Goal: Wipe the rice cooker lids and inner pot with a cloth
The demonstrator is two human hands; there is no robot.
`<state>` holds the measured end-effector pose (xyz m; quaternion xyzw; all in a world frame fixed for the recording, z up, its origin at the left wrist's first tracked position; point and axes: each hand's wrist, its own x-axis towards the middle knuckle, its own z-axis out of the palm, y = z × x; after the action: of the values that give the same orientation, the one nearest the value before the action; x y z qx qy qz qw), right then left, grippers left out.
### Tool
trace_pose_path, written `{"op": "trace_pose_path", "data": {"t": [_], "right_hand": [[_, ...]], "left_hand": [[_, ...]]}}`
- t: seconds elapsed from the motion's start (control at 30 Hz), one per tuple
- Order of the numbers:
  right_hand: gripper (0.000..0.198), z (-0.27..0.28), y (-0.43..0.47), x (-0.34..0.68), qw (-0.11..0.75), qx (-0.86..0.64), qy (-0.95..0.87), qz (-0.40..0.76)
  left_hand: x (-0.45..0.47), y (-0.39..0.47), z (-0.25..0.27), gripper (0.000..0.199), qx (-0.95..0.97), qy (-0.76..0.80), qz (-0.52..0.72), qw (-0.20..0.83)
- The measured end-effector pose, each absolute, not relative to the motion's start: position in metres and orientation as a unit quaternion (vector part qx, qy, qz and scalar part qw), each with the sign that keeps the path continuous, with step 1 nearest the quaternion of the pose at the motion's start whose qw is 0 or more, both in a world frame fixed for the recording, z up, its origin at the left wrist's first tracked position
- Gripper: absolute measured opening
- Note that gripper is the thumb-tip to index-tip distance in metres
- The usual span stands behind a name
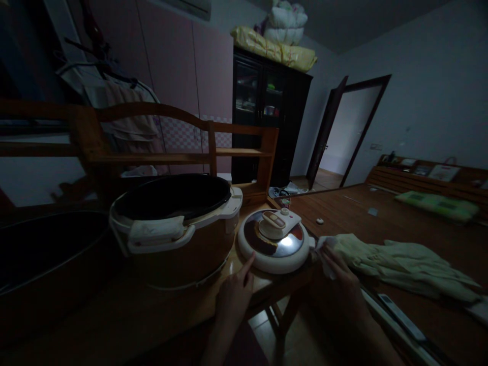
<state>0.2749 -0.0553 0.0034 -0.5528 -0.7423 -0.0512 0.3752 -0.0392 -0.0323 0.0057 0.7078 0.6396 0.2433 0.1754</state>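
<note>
A round pressure cooker lid (249, 231) with a cream rim, a shiny dark top and a raised handle (274, 220) lies on the wooden desk. My left hand (233, 297) is at its near left edge, index finger stretched out to the rim and the other fingers partly curled, holding nothing. On the lid's right side, my right hand (341, 272) pinches a crumpled white cloth (325, 256) close to the rim. Left of the lid stands the cooker body (183, 254), uncovered, with cream side handles and a dark interior.
A large dark pot (57, 249) fills the left edge. Behind the cooker rises a wooden shelf frame (160, 157). To the right, a bed surface (343, 208) carries a pale green garment (400, 259) and a small round object (319, 221). The room is dim.
</note>
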Motion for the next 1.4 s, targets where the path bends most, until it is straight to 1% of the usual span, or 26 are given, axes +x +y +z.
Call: {"op": "trace_pose_path", "data": {"t": [0.1, 0.23, 0.33, 0.57, 0.77, 0.87, 0.97, 1.1, 1.23, 1.4], "right_hand": [[0.061, 0.021, -0.030, 0.289, 0.391, -0.563, -0.725, -0.059], [0.060, 0.030, 0.001, 0.289, 0.363, -0.544, -0.756, -0.002], [0.061, 0.022, 0.010, 0.284, 0.342, -0.550, -0.762, 0.003], [0.063, -0.005, 0.001, 0.280, 0.337, -0.558, -0.757, -0.042], [0.075, -0.018, -0.018, 0.264, 0.345, -0.578, -0.738, -0.057], [0.077, -0.025, -0.029, 0.245, 0.384, -0.580, -0.717, -0.044], [0.080, -0.037, -0.037, 0.221, 0.460, -0.578, -0.673, -0.034], [0.075, -0.053, -0.040, 0.197, 0.542, -0.584, -0.604, -0.021], [0.068, -0.060, -0.039, 0.185, 0.587, -0.598, -0.546, 0.019], [0.066, -0.071, -0.040, 0.181, 0.632, -0.559, -0.533, 0.065]], "left_hand": [[-0.040, -0.033, 0.006, 0.051, 0.705, 0.637, 0.250, 0.186], [-0.040, -0.032, 0.006, 0.052, 0.701, 0.636, 0.256, 0.195], [-0.040, -0.031, 0.005, 0.052, 0.706, 0.638, 0.248, 0.184], [-0.042, -0.031, 0.001, 0.051, 0.714, 0.629, 0.255, 0.175], [-0.042, -0.032, 0.003, 0.051, 0.709, 0.631, 0.256, 0.186], [-0.041, -0.032, 0.003, 0.051, 0.709, 0.633, 0.254, 0.180], [-0.040, -0.032, 0.003, 0.051, 0.710, 0.635, 0.252, 0.171], [-0.040, -0.032, 0.002, 0.051, 0.713, 0.639, 0.242, 0.161], [-0.041, -0.031, 0.002, 0.052, 0.717, 0.633, 0.245, 0.160], [-0.041, -0.032, 0.005, 0.053, 0.719, 0.631, 0.237, 0.167]]}}
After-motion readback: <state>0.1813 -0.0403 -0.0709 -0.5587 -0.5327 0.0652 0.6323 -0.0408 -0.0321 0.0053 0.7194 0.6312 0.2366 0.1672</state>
